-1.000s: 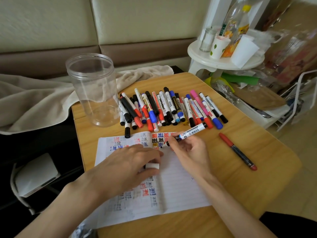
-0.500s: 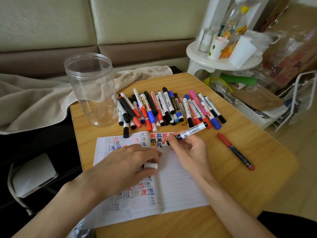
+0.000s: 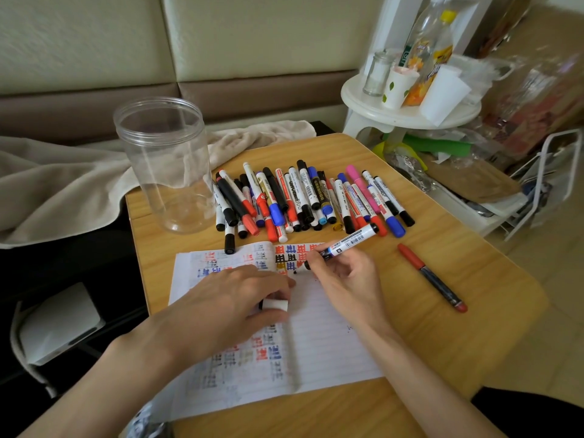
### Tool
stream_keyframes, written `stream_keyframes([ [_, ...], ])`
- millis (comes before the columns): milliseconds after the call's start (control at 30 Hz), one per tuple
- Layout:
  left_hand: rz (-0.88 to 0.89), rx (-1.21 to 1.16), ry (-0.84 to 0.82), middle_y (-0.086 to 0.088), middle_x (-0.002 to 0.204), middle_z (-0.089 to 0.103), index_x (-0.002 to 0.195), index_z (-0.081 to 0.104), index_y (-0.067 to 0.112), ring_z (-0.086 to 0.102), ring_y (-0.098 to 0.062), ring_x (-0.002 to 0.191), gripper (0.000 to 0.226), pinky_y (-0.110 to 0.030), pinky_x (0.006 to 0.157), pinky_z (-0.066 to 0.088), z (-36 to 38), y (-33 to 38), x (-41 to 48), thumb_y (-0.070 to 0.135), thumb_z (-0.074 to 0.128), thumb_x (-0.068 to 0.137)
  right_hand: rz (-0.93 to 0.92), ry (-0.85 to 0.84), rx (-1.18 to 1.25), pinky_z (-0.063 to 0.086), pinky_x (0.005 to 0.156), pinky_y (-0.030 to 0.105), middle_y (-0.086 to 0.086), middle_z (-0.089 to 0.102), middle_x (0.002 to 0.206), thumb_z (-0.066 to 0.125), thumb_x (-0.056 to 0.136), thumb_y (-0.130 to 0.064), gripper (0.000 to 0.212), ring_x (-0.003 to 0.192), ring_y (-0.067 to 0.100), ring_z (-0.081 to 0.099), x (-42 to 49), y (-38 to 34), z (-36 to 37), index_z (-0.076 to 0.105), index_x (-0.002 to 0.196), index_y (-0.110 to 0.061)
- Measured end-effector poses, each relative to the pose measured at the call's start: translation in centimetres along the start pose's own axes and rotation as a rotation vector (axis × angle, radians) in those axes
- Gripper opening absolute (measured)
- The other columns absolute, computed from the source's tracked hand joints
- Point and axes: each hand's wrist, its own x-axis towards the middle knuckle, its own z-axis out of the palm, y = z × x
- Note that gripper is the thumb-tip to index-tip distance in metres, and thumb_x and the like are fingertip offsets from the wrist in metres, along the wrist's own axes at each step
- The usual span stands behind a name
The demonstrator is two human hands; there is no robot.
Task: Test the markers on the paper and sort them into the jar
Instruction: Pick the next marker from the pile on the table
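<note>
Wooden bench point(image 3: 474, 279), sofa point(image 3: 252, 42) behind: marker point(image 3: 350, 241) tip brought down to the paper point(image 3: 331, 343).
Vs ~1 s ago I saw the right hand point(image 3: 344, 276) dip the tip onto a blank line just under the older test marks, its fingers point(image 3: 319, 257) clamped on the barrel, so a test stroke was starting, by my read. Resting on the page, the left hand point(image 3: 227, 305) pinched the white cap point(image 3: 275, 305). At far left the jar point(image 3: 164, 165) stood empty beside the pile of markers point(image 3: 303, 197): no sorting yet.

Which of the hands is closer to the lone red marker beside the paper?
Right. The right hand, gripping a black-tipped marker, sits just left of the red marker; the left hand, holding the cap, rests farther left on the paper.
</note>
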Motion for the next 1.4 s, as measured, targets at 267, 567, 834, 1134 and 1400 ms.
stream_keyframes([
  [267,0.003,-0.007,-0.001,0.032,0.124,0.057,0.131,0.055,0.042,0.051,0.008,0.115,0.047,-0.023,0.093,0.050,-0.14,0.07,-0.02,0.063,0.044,0.091,-0.047,-0.030,-0.069,0.046,0.054,0.015,-0.009,0.078,0.079,0.077,0.093,-0.011,0.012,0.062,0.002,0.064,-0.03,-0.11,0.17,0.075,0.086,-0.020],
  [567,0.005,-0.022,-0.036,0.044,0.108,0.040,0.128,0.056,0.042,0.050,0.010,0.115,0.045,-0.020,0.094,0.048,-0.30,0.16,0.06,0.064,0.045,0.090,-0.016,-0.004,-0.001,0.052,0.060,0.020,-0.003,0.079,0.083,0.077,0.093,-0.012,0.001,0.068,0.005,0.068,0.05,-0.04,-0.09,0.077,0.093,-0.012],
  [834,0.002,-0.027,-0.049,0.047,0.102,0.038,0.130,0.056,0.041,0.050,0.008,0.116,0.040,-0.024,0.095,0.049,-0.60,0.48,0.02,0.059,0.052,0.094,-0.030,-0.041,0.007,0.051,0.061,0.018,-0.007,0.078,0.079,0.076,0.094,-0.011,0.007,0.067,0.003,0.068,0.00,-0.28,0.01,0.077,0.094,-0.018],
  [1134,0.008,-0.023,-0.025,0.042,0.104,0.043,0.128,0.055,0.042,0.051,0.007,0.112,0.036,-0.023,0.092,0.049,-0.44,0.46,-0.01,0.056,0.056,0.096,-0.057,-0.059,-0.047,0.052,0.058,0.027,-0.006,0.078,0.080,0.076,0.094,-0.012,0.008,0.071,0.022,0.070,0.08,-0.09,0.01,0.076,0.093,-0.020],
  [1400,0.005,-0.013,-0.019,0.041,0.108,0.044,0.127,0.056,0.042,0.051,0.006,0.114,0.035,-0.024,0.093,0.049,-0.35,0.35,0.06,0.057,0.055,0.095,-0.035,-0.044,-0.052,0.049,0.054,0.021,-0.009,0.077,0.077,0.077,0.093,-0.012,0.013,0.064,0.007,0.064,0.04,-0.32,-0.08,0.076,0.086,-0.023],
])
